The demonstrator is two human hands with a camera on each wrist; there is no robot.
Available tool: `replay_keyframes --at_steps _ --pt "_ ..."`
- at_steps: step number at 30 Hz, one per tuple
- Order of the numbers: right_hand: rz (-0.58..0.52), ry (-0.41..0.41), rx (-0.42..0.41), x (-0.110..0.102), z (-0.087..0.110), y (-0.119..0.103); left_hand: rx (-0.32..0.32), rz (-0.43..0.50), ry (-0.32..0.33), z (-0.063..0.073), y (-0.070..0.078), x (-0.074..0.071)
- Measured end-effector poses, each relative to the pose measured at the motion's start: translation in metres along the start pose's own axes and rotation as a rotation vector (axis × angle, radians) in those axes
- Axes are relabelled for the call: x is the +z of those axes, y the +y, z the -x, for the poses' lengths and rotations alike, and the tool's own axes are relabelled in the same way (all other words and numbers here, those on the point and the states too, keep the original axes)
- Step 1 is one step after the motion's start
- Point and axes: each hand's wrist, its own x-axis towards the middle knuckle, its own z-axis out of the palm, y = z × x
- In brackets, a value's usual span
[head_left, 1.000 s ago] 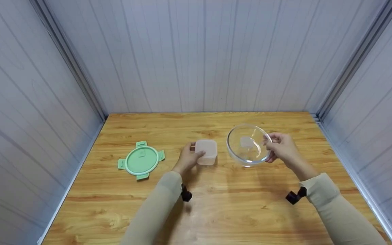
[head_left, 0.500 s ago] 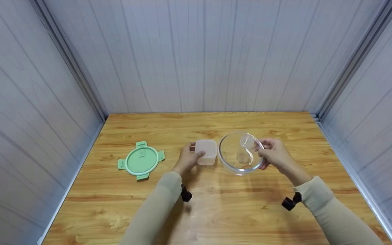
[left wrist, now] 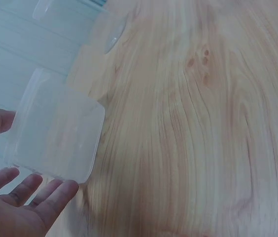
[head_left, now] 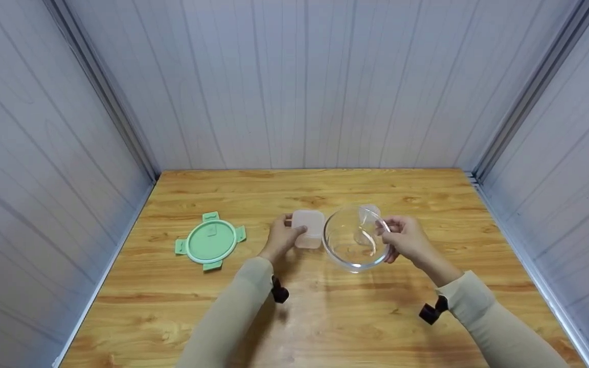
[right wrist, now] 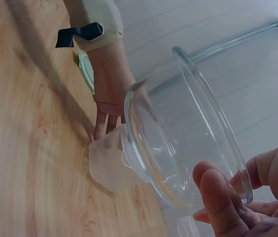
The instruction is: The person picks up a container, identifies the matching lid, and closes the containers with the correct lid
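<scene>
In the head view my left hand (head_left: pixel 285 236) grips a small square food container (head_left: pixel 308 225) of translucent plastic with a whitish lid, at the table's middle. Its thumb lies on one side, as the left wrist view also shows, and the fingers on another. My right hand (head_left: pixel 405 239) pinches the rim of a round clear glass bowl (head_left: pixel 354 259). Held above the table, the bowl (right wrist: pixel 178 128) is tilted in the right wrist view. It hangs just right of the square container; whether they touch I cannot tell. Another translucent container (head_left: pixel 371 209) stands partly behind the bowl.
A round green lid (head_left: pixel 211 241) with side flaps lies on the wooden table (head_left: pixel 325 327), left of my left hand. Pale panelled walls (head_left: pixel 299 87) enclose the table at the back and on both sides. A black wrist camera (head_left: pixel 430 313) is strapped at my right cuff.
My right hand has brought the glass bowl leftward and nearer to me, beside the square container. The other translucent container now shows past its far rim. My left hand stays in place.
</scene>
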Motion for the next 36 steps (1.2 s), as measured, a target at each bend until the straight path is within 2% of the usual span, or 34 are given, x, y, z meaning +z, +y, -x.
replay_keyframes --at_steps 8,16,22,30,36 --pt "-0.001 -0.027 -0.001 0.008 0.002 0.005 0.024 -0.080 0.048 0.008 0.000 -0.010" --pt "0.006 -0.023 0.002 0.015 0.003 0.012 0.125 -0.131 0.057 0.028 0.007 -0.023" --pt "-0.004 -0.029 -0.003 0.021 0.005 0.018 0.159 -0.129 0.043 0.044 0.018 -0.024" --pt "-0.028 -0.028 -0.011 0.029 0.006 0.025 0.177 -0.046 -0.033 0.059 0.023 -0.023" --pt "-0.042 -0.031 -0.001 0.035 0.008 0.030 0.135 0.041 -0.140 0.070 0.022 -0.026"
